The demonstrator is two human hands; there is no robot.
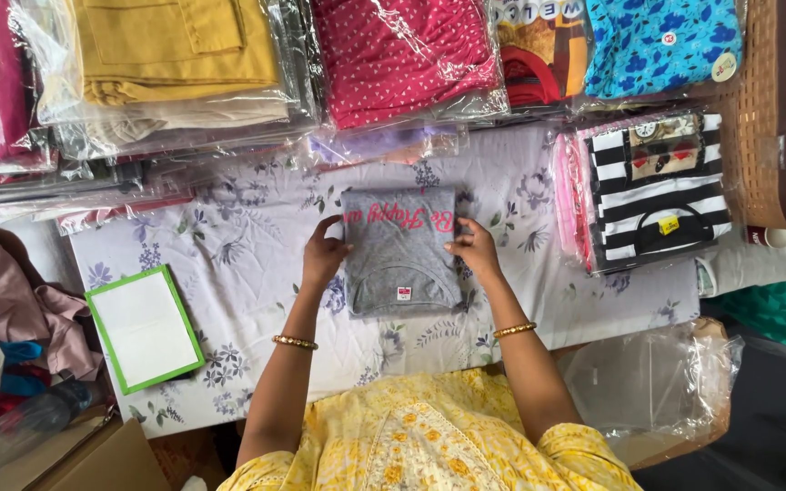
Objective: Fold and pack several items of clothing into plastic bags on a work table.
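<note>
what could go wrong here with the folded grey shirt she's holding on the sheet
The folded grey T-shirt is pinched only at its side edges by the left hand and right hand, so the folds may slip open if it is lifted. The leaning stack of bagged clothes right behind it looks slippery and could slide onto the floral sheet.

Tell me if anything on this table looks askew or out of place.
The green-framed white board lies tilted to the cloth's edge. The grey folded shirt sits square between the left hand and right hand.
</note>
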